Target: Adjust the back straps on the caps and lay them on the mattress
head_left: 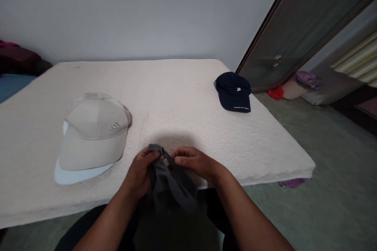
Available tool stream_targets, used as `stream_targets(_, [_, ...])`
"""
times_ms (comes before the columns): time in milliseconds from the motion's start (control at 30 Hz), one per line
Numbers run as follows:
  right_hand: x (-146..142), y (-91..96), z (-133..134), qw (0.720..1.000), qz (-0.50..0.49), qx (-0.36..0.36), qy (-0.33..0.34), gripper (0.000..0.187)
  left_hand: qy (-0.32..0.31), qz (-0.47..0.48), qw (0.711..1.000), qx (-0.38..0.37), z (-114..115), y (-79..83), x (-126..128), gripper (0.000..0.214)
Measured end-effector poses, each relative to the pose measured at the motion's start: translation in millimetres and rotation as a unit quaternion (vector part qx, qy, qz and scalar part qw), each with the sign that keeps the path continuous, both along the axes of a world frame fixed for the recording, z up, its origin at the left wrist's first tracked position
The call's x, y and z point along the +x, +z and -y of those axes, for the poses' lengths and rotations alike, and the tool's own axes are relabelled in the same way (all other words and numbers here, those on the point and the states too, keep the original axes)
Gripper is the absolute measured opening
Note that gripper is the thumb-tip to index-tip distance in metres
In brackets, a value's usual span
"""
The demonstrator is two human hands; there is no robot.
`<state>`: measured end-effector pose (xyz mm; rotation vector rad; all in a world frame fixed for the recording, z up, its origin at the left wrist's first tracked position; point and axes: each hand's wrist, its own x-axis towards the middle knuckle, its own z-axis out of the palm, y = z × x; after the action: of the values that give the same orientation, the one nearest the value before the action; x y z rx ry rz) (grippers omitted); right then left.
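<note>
A soft dark grey cloth cap (173, 188), its brim not visible, hangs between my hands at the near edge of the bed. My left hand (141, 170) pinches its narrow band, thumb on top. On the other side of a small gap in the band, my right hand (196, 160) has its fingers curled round the cloth; the fingertips are partly hidden. To the left lies a beige cap (94, 125) with a small logo, resting over a light blue cap (84, 175) whose brim sticks out below. A navy cap (234, 92) with white lettering sits at the far right.
The bed (165, 86) has a pale textured cover and ends at my knees. A plain wall (141, 11) stands behind it. To the right are a dark sliding door (291, 35), the green floor (332, 188) and a red item (276, 92).
</note>
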<state>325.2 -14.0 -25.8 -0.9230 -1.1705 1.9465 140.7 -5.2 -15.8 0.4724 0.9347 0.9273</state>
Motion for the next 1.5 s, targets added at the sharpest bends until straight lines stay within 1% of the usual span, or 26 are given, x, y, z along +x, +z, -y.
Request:
stream_targets(67, [-1, 1.7, 2, 0.998, -0.012, -0.023, 0.053, 0.02, 0.05, 0.027, 0.998, 0.001, -10, 9.3, -7, 0.009])
stream_targets(100, [-2, 1.9, 2, 0.997, -0.018, -0.041, 0.055, 0.02, 0.076, 0.045, 0.996, 0.0, -15, 13.9, -12, 0.009])
stream_targets(133, [-3, 1.9, 2, 0.998, -0.022, -0.058, 0.033, 0.019, 0.098, 0.068, 0.993, -0.004, -19, 18.1, -16, 0.01])
stream_targets(167, [-4, 2.2, 0, 0.997, -0.027, -0.067, -0.009, 0.018, 0.112, 0.096, 0.989, -0.007, -24, 22.0, -21, 0.012])
stream_targets(233, [-4, 5.0, -5, 0.99, -0.04, -0.063, -0.121, 0.022, 0.123, 0.153, 0.981, -0.006, -31, 28.9, -29, 0.015])
stream_targets(300, [-5, 11.8, -12, 0.973, -0.067, -0.043, -0.217, 0.025, 0.127, 0.193, 0.973, 0.014, -36, 34.6, -35, 0.015])
stream_targets(367, [-5, 21.1, -20, 0.953, -0.098, -0.018, -0.287, 0.026, 0.132, 0.213, 0.967, 0.04, -40, 38.5, -37, 0.016])
stream_targets(433, [-7, 29.8, -26, 0.934, -0.117, 0.008, -0.338, 0.026, 0.13, 0.214, 0.966, 0.064, -42, 40.2, -36, 0.018])
stream_targets(467, [-9, 33.0, -29, 0.928, -0.119, 0.02, -0.351, 0.026, 0.126, 0.207, 0.967, 0.076, -43, 40.1, -34, 0.018])
stream_targets(600, [-17, 36.2, -37, 0.935, -0.115, 0.041, -0.334, 0.024, 0.113, 0.159, 0.975, 0.108, -48, 36.6, -28, 0.016])
stream_targets(633, [-18, 35.9, -39, 0.933, -0.117, 0.042, -0.337, 0.023, 0.114, 0.151, 0.976, 0.107, -51, 36.6, -28, 0.016])
stream_targets(700, [-18, 36.4, -43, 0.92, -0.124, 0.047, -0.369, 0.021, 0.122, 0.146, 0.976, 0.106, -56, 40.4, -26, 0.016])
stream_targets(767, [-16, 40.2, -45, 0.9, -0.129, 0.065, -0.411, 0.018, 0.14, 0.148, 0.971, 0.124, -60, 50.8, -25, 0.015])
stream_targets(867, [-10, 50.6, -48, 0.869, -0.143, 0.101, -0.462, 0.014, 0.183, 0.146, 0.951, 0.201, -64, 76.2, -19, 0.012])
stream_targets(933, [-7, 56.0, -49, 0.852, -0.153, 0.117, -0.487, 0.015, 0.212, 0.123, 0.937, 0.25, -66, 92.3, -11, 0.012])
stream_targets(1000, [-4, 55.5, -52, 0.839, -0.149, 0.124, -0.508, 0.017, 0.227, 0.08, 0.93, 0.277, -70, 100.7, -1, 0.014])
stream_targets(1033, [-3, 52.6, -54, 0.835, -0.142, 0.125, -0.517, 0.018, 0.23, 0.057, 0.929, 0.283, -72, 100.4, 5, 0.015])
stream_targets(1100, [0, 41.9, -59, 0.831, -0.118, 0.121, -0.531, 0.02, 0.227, 0.009, 0.933, 0.279, -78, 90.2, 16, 0.019])
stream_targets(1200, [5, 21.1, -69, 0.841, -0.05, 0.112, -0.527, 0.023, 0.208, -0.046, 0.949, 0.233, -82, 58.5, 26, 0.023])
stream_targets(1267, [9, 10.8, -74, 0.851, -0.007, 0.103, -0.515, 0.022, 0.185, -0.04, 0.962, 0.195, -79, 37.6, 29, 0.026])
stream_targets(1333, [12, 6.4, -77, 0.86, 0.012, 0.09, -0.502, 0.023, 0.146, -0.022, 0.974, 0.169, -75, 24.3, 31, 0.029])
stream_targets(1400, [14, 6.9, -77, 0.874, 0.016, 0.078, -0.479, 0.026, 0.104, -0.013, 0.982, 0.158, -70, 19.8, 34, 0.029])
stream_targets(1500, [14, 10.0, -75, 0.904, 0.024, 0.068, -0.42, 0.034, 0.051, -0.022, 0.986, 0.154, -65, 21.8, 38, 0.022])
